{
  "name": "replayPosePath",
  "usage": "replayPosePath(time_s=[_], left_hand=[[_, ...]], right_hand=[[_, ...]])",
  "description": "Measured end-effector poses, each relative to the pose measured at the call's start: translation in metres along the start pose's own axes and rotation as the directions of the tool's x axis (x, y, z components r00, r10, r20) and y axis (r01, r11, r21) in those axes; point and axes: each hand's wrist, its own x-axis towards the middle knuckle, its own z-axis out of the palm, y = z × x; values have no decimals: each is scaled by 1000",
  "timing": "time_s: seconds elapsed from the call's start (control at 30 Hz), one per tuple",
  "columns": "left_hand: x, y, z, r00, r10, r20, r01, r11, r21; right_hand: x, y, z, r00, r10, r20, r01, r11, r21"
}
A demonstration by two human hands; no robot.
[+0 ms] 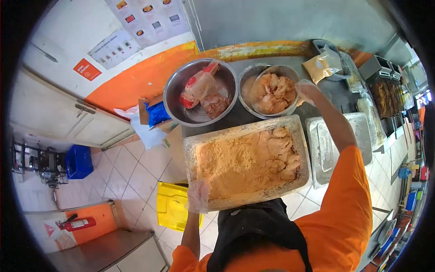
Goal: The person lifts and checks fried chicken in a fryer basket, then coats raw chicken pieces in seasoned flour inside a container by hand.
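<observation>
**Some meat is in the powder, and more is in the strainer**

The job looks partway done. Lumpy pieces of meat (pixel 283 144) lie in the right end of the big tray (pixel 248 205), and some tops look wet and bare. The left and middle of the big tray show mostly pale orange powder (pixel 233 158). I think those bare tops are left to cover. Another pile of meat (pixel 275 90) sits in a round strainer (pixel 258 105) past the big tray, so that pile is not in the powder yet.

The right hand (pixel 309 92) wears a clear glove, and its fingers seem to grip the strainer's rim. The left hand (pixel 198 196), gloved too, touches the big tray's near left corner. I cannot tell if its fingers are closed.

Now the counting: one big tray, one strainer, one small bowl (pixel 247 75) by the strainer, and one large bowl (pixel 172 97) past the big tray's left end. One bag with red marks (pixel 199 88) is in the large bowl. One bag of powder (pixel 322 68) lies past the big tray's right end. The meat pieces are too heaped to count.
</observation>
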Motion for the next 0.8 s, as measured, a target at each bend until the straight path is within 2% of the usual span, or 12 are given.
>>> replayPosePath(time_s=[0.03, 0.1, 0.13, 0.2, 0.3, 0.4, 0.47, 0.57, 0.63, 0.67, 0.7, 0.8], left_hand=[[-5, -15, 6, 1000, 25, -13, -25, 1000, 8], [-10, -23, 7, 999, 43, -30, -43, 999, -16], [-10, -21, 6, 999, 37, -33, -39, 998, -48], [-9, -23, 6, 998, 45, -43, -48, 997, -61], [-16, -41, 10, 996, 73, -48, -75, 997, -31], [-24, -54, 17, 993, 112, -41, -114, 993, -29], [-24, -64, 19, 980, 193, -58, -189, 980, 58], [-29, -70, 26, 990, 125, -70, -120, 990, 76], [-33, -37, 16, 994, 101, -40, -101, 995, 10], [-27, -28, 8, 994, 96, -53, -97, 995, -8], [-29, -41, 20, 995, -68, -79, 51, 978, -205], [-20, -54, 11, 992, 125, 10, -126, 989, 73]], right_hand=[[-10, -3, 3, 995, 94, -36, -81, 961, 263], [-42, -32, 7, 948, 319, 3, -211, 621, 755], [-57, -48, 8, 911, 412, 29, -213, 410, 887], [-71, -99, 5, 829, 557, 44, -168, 173, 970], [-67, -127, 4, 616, 776, 140, -212, -8, 977], [-88, -168, -12, 549, 829, 104, -110, -51, 993], [-88, -190, 4, 433, 890, 139, -13, -148, 989], [-53, -238, 19, 720, 686, -102, 128, 12, 992], [-96, -244, 40, 744, 663, -85, 153, -45, 987], [-104, -249, 44, 727, 687, -23, 164, -142, 976], [-99, -254, 42, 722, 691, 33, 182, -236, 955], [-66, -266, 30, 733, 651, 198, 206, -489, 847]])
